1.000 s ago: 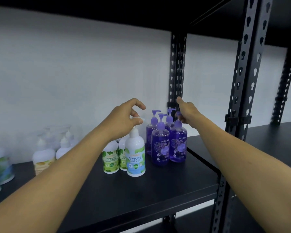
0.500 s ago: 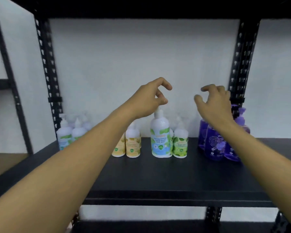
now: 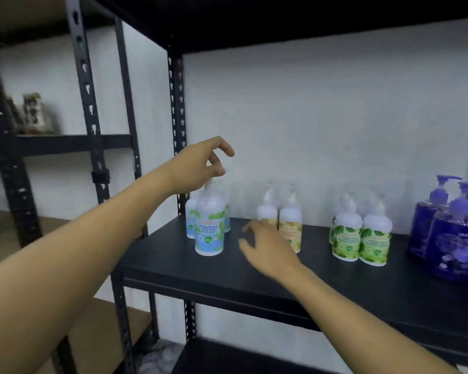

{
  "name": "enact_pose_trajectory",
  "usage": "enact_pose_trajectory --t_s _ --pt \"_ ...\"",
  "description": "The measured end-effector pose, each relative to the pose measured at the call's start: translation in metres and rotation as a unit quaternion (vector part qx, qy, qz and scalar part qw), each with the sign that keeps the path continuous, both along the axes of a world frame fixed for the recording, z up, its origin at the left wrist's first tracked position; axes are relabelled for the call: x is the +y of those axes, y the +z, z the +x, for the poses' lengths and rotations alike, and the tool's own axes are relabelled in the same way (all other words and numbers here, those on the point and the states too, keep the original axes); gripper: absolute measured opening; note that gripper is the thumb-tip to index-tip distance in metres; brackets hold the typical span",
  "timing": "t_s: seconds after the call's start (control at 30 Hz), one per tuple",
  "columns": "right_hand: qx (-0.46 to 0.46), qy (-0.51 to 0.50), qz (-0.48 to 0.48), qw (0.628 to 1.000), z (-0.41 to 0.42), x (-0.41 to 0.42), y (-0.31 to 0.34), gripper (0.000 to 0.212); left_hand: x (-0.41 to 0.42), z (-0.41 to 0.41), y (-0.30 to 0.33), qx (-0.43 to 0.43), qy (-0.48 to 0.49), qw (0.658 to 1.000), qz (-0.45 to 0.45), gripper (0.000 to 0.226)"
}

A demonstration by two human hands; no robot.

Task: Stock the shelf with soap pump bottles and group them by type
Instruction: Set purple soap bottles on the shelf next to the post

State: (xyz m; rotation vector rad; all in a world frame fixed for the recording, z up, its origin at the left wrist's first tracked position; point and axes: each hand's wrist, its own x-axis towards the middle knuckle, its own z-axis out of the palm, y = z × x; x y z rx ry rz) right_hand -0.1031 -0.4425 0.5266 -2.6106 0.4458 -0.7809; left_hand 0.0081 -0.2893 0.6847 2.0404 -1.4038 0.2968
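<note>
On the black shelf (image 3: 335,282) the soap bottles stand grouped by type. My left hand (image 3: 197,166) pinches the pump top of a white cool mint bottle (image 3: 210,230) with a blue and green label. That bottle is upright at the shelf's left end, in front of two similar blue-label bottles (image 3: 191,222). My right hand (image 3: 268,252) hovers low over the shelf with fingers apart, empty, just in front of the yellow-label bottles (image 3: 291,228). Further right stand green-label bottles (image 3: 362,238) and purple pump bottles (image 3: 449,238).
Black perforated uprights (image 3: 177,117) frame the shelf's left end, and a white wall runs behind it. A neighbouring rack on the left carries some blurred items (image 3: 34,112). A lower shelf board (image 3: 227,360) lies beneath.
My left hand has carried the cool mint bottle left, from beside the green-label bottles to the blue-label group. My right hand left the purple bottles and dropped low near the yellow ones.
</note>
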Motion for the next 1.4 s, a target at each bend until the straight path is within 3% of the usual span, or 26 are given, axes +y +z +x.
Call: enact_pose_trajectory --t_s 0.27,0.5,1.4 --pt "0.147 -0.002 0.03 0.989 0.067 0.025 -0.019 0.061 0.047 0.05 -0.015 0.001 0.056 0.998 0.015 0.027" --pt "0.257 -0.045 0.017 0.965 0.101 0.015 -0.044 0.076 0.052 0.084 -0.028 0.017 0.045 0.999 0.024 0.024" --pt "0.276 -0.065 0.0 0.959 0.116 0.008 -0.053 0.079 0.013 0.15 -0.04 0.056 0.008 0.998 0.018 0.032"
